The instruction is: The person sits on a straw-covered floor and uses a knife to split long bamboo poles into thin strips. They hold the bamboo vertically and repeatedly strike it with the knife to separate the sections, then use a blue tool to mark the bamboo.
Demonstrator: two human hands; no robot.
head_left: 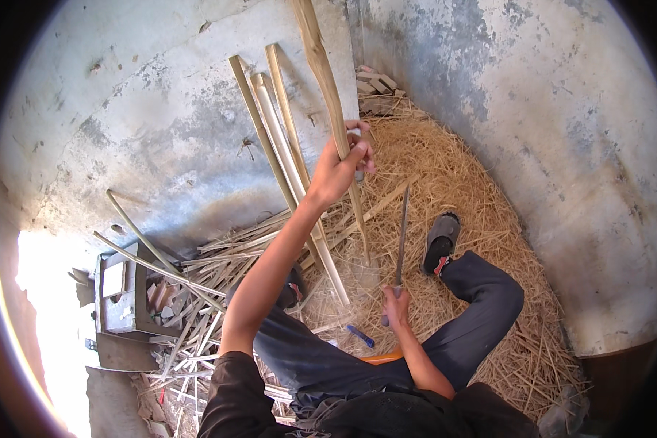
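My left hand (341,166) is closed around a long split bamboo pole (321,62), which stands nearly upright with its lower end down by the shavings. Something pale shows at that hand's fingers; I cannot make out what. Lower and to the right, my right hand (396,308) grips the handle of a long narrow knife (402,237), its dark blade pointing up and away from me. The blade is apart from the pole. Beside the held pole, several split bamboo lengths (271,124) lean against the wall. A small blue tool (360,336) lies between my legs.
Straw-like shavings (474,193) heap up along the right wall (562,146). Loose strips (204,274) cover the floor at left, near a grey box (128,296) with broken pieces inside. An orange seat edge (383,358) shows under me. My shoe (441,241) rests on the shavings.
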